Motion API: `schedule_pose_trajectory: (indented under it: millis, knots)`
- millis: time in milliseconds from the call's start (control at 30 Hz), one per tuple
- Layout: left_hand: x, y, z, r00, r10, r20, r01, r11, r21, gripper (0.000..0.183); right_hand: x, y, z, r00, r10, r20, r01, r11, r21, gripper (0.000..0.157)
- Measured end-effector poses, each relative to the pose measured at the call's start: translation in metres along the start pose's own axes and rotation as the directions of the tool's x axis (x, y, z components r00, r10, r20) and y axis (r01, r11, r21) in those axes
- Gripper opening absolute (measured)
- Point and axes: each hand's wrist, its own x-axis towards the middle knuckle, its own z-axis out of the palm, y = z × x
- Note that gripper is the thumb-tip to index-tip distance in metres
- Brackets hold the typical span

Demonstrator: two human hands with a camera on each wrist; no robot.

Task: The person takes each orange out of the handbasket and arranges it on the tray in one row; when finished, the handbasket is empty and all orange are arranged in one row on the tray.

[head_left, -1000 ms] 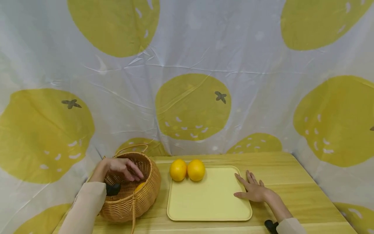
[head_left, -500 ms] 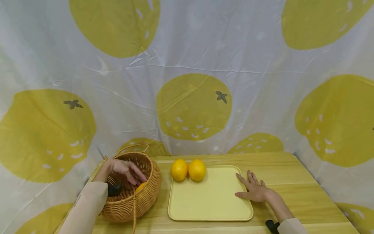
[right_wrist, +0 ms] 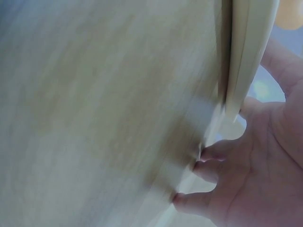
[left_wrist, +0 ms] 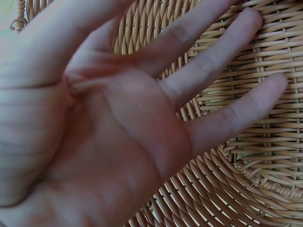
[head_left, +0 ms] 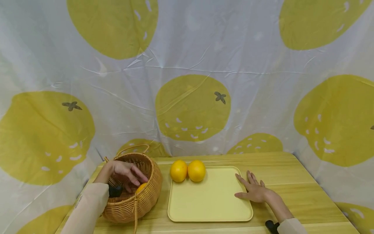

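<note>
orange (head_left: 141,188): in the basket (head_left: 147,204), by its right wall | left hand (head_left: 124,174): fingers loosely spread just by it, nothing gripped, can't tell if touching | right hand (head_left: 253,191): splayed at the tray's (head_left: 210,200) right edge | handling: probably lightish, firm, kinda slick, not fragile; I'd cup its sides | labels: none I can read

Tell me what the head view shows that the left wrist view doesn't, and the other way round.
Only head view: the tray, two oranges at its far-left corner, another orange in the basket, and the right hand. Only left wrist view: the palm of the left hand, seen face-on. Both: that hand and the basket.
</note>
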Motion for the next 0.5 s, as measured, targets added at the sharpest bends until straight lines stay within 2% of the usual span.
schedule_pose_trajectory:
  millis: [200,333,433,500]
  knots:
    - [-0.0019,-0.0027,0.0006,0.997,-0.027,-0.078,0.028,1.0,0.011,0.035,0.0006,0.0,0.0004,1.0,0.001,0.002,-0.001,1.0,-0.002,0.097]
    - [-0.0043,-0.0046,-0.0012,0.991,-0.057,-0.119,0.067,0.995,0.08,0.027,0.0009,0.0,0.0006,1.0,0.008,0.004,-0.008,1.0,-0.003,0.097]
    - [-0.0042,-0.0053,-0.0019,0.991,-0.038,-0.129,0.058,0.986,0.153,0.025,0.001,0.0005,0.001,1.0,0.007,0.002,-0.007,1.0,-0.002,0.096]
    - [-0.0031,-0.0058,-0.0016,0.992,-0.016,-0.123,0.036,0.986,0.16,0.027,0.0011,0.0008,0.0013,1.0,0.009,0.001,-0.009,1.0,-0.004,0.096]
